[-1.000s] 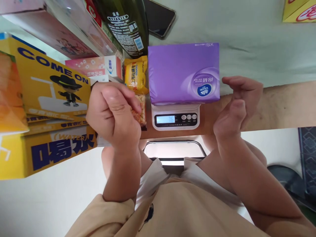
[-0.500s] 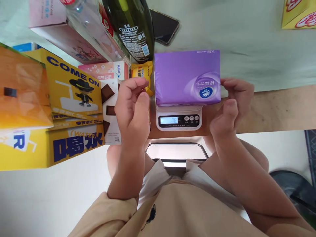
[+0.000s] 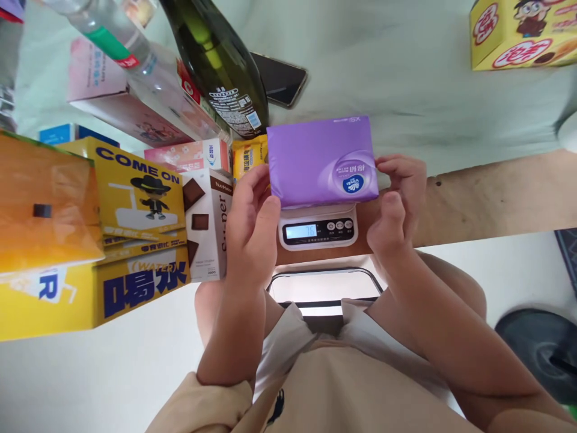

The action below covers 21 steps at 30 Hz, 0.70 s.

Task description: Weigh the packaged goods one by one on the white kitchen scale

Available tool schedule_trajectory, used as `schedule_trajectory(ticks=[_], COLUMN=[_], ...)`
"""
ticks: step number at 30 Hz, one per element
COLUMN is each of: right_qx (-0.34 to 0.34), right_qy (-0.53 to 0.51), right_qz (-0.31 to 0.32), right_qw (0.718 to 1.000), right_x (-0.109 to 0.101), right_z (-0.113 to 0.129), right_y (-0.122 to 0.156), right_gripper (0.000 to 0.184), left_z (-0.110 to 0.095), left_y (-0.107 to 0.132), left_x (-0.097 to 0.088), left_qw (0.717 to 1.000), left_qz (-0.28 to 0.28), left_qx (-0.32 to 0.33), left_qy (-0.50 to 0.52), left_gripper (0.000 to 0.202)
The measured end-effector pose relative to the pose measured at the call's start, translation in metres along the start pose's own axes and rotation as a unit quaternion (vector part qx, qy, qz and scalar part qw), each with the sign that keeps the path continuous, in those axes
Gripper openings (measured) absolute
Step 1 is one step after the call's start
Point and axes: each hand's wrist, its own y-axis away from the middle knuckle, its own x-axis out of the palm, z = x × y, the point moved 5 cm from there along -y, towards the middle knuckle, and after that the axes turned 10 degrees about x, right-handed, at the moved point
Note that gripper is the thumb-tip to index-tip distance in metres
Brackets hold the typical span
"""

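Note:
A purple tissue pack lies on a white kitchen scale, covering most of its platform. The lit display seems to read 76. At the pack's left edge is my left hand, fingers curved and thumb apart; its fingertips meet the lower left corner, partly hidden. My right hand is half curled by the right edge, its index fingertip at the pack's side and its thumb held away. Neither hand visibly lifts the pack.
Left of the scale crowd yellow boxes, a white chocolate-print box, a pink box, a small yellow packet, a clear bottle and a dark green bottle. A phone lies behind; another yellow box stands far right.
The view has shifted and turned slightly. My left hand has come in to the pack's left edge. The pack stays on the scale, and the reading looks the same.

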Motion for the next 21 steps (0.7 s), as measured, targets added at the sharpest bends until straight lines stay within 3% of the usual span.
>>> schedule_trajectory(ticks=[6, 12, 17, 21], right_qx=[0.011, 0.048, 0.035, -0.005], right_qy=[-0.015, -0.05, -0.067, -0.094], right_qz=[0.005, 0.026, 0.003, -0.028], right_qw=[1.0, 0.997, 0.997, 0.995], right_x=[0.001, 0.009, 0.01, 0.004], right_z=[0.004, 0.008, 0.026, 0.05], right_y=[0.001, 0.018, 0.029, 0.027], right_gripper=[0.034, 0.038, 0.038, 0.031], left_z=[-0.002, -0.01, -0.021, -0.041], left_y=[0.001, 0.001, 0.009, 0.015], left_x=[0.005, 0.01, 0.009, 0.01], left_qw=[0.999, 0.986, 0.98, 0.981], left_qz=[0.027, 0.11, 0.108, 0.102], left_qx=[-0.017, 0.02, 0.099, 0.112], left_qy=[-0.041, -0.119, -0.138, -0.124], left_gripper=[0.05, 0.062, 0.065, 0.066])
